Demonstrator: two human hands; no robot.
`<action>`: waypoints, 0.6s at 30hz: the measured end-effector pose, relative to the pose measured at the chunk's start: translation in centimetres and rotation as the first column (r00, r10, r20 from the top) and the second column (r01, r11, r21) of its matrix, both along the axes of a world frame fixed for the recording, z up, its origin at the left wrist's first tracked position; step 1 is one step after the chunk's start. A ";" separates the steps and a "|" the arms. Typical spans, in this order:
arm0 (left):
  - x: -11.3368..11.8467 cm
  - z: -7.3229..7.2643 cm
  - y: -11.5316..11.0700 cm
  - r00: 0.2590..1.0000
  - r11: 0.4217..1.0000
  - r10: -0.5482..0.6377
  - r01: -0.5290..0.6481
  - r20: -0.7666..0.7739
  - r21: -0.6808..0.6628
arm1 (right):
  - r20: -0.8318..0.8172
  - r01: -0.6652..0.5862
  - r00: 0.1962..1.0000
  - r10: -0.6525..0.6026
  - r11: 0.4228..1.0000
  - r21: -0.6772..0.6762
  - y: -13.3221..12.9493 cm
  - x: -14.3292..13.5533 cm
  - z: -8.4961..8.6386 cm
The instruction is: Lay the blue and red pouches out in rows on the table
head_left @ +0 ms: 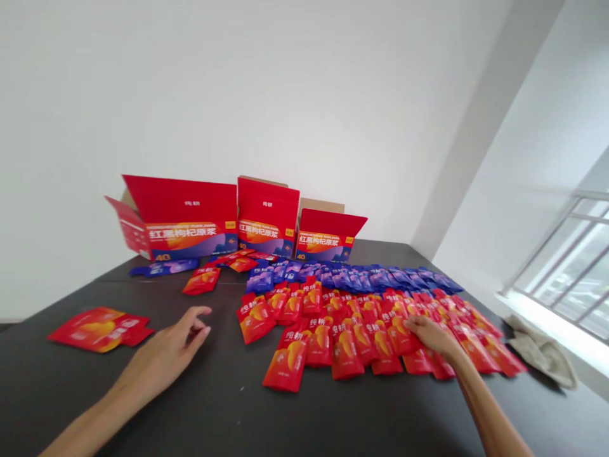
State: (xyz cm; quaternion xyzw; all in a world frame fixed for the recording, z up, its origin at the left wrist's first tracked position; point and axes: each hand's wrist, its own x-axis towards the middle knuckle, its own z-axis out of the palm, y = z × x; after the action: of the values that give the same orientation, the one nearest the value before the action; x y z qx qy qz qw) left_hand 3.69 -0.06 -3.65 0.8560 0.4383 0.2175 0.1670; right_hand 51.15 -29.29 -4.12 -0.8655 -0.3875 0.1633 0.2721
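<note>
My left hand [174, 346] hovers low over the dark table, palm inward, fingers curved and thumb apart, with nothing in it. Closest to it lies a flat red pouch [98, 329] with orange fruit printed on it. On the right, my right hand [431, 334] pinches the edge of a red pouch [398, 331] among overlapping rows of similar pouches. One red pouch [287, 362] lies at the front left of these rows. Behind them stretches a row of blue-purple pouches [342, 278]. The fingertips of my right hand are partly hidden.
Three open red cartons stand at the back: a left one [190, 216], a middle one [267, 219] and a right one [326, 238]. Loose pouches, including a red one [202, 280], lie before them. A beige cloth [542, 352] rests at the table's right edge, near a window railing [561, 244].
</note>
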 end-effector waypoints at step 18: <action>0.2 0.9 -1.4 0.999 0.997 0.040 -0.038 -0.030 0.070 | 0.455 -0.363 0.820 0.349 0.930 -0.059 5.1 -10.4 7.0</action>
State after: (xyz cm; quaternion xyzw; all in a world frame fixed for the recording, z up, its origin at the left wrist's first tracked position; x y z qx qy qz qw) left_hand 3.93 -1.46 -2.72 0.8558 0.4497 0.2223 0.1259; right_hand 40.76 -24.24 2.87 -0.7874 -0.5976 -0.0031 0.1511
